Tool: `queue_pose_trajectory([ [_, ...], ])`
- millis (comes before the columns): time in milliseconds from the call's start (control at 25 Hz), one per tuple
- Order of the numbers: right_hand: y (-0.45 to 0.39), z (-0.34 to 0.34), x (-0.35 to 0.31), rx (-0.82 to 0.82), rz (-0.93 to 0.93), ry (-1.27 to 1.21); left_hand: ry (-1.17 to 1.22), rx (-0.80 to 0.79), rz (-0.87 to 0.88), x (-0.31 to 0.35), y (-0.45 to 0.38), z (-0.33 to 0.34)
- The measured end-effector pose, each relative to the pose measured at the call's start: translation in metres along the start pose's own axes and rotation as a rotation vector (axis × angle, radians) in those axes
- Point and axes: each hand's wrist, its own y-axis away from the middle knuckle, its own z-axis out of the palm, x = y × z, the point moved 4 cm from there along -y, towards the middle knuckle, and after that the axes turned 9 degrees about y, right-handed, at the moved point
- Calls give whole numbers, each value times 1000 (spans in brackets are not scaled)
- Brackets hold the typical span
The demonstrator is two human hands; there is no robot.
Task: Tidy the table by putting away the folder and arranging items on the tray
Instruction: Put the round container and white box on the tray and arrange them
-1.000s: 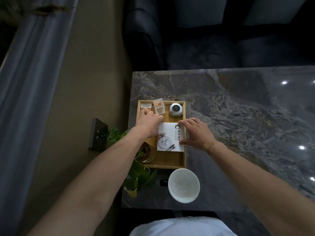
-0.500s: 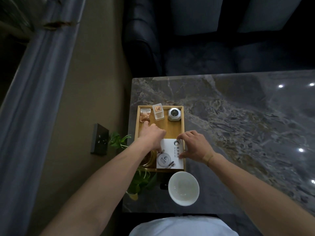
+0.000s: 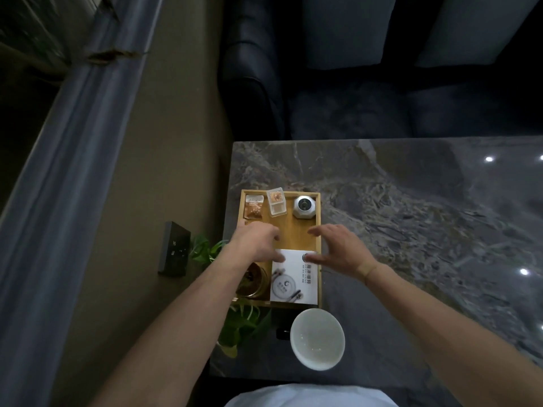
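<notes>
1. Alignment of the white card [image 3: 294, 277] is the step in hand, judging by the layout: the card is lying flat in the near right corner of the wooden tray [image 3: 318, 230], its near and right edges close against the tray wall.
2. Squaring it well is calling for light fingertip pressure from both sides, sliding the card rather than lifting it, and keeping clear of the glass jar [image 3: 253, 282] sitting just beside its left edge.
3. The left hand [image 3: 258, 240] is reaching over the tray's left half, fingers loosely curled, thumb touching or just above the card's far left corner; nothing is being pinched.
4. The right hand [image 3: 335, 248] is hovering palm down with fingers spread, thumb near the card's far right corner, holding nothing.
5. A snack packet [image 3: 253, 206], a clear box [image 3: 276, 202] and a metal pot [image 3: 304, 206] are standing in a row along the far wall.
6. A white bowl [image 3: 317, 339] is resting on the table [image 3: 411, 215], just beside the tray's near edge.
7. No folder is showing.
</notes>
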Motion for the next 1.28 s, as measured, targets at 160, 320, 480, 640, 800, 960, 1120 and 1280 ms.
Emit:
queue_pose_trajectory([
  [160, -37, -35, -1, 119, -11, 63, 120, 307, -51, -19, -7, -37],
  [320, -81, -56, -14, 130, -27, 101, 160, 493, -29, -25, -26, -63],
  [480, -113, -54, -27, 107, -51, 152, 184, 416, 7, -28, -46, -69],
  [640, -127, -47, -29, 142, -117, 176, 188, 374, 73, -31, -54, -71],
  [800, -129, -45, -28, 188, -151, 165, 187, 357, 102, -33, -55, -74],
  [960, -128, -42, -30, 208, -146, 135, 144, 342, 123, -32, -56, -78],
  [1120, -129, -41, -32, 221, -149, 135, 105, 333, 137, -30, -57, -82],
  [1280, -128, -37, -32, 244, -131, 126, 65, 339, 146, -29, -58, -82],
])
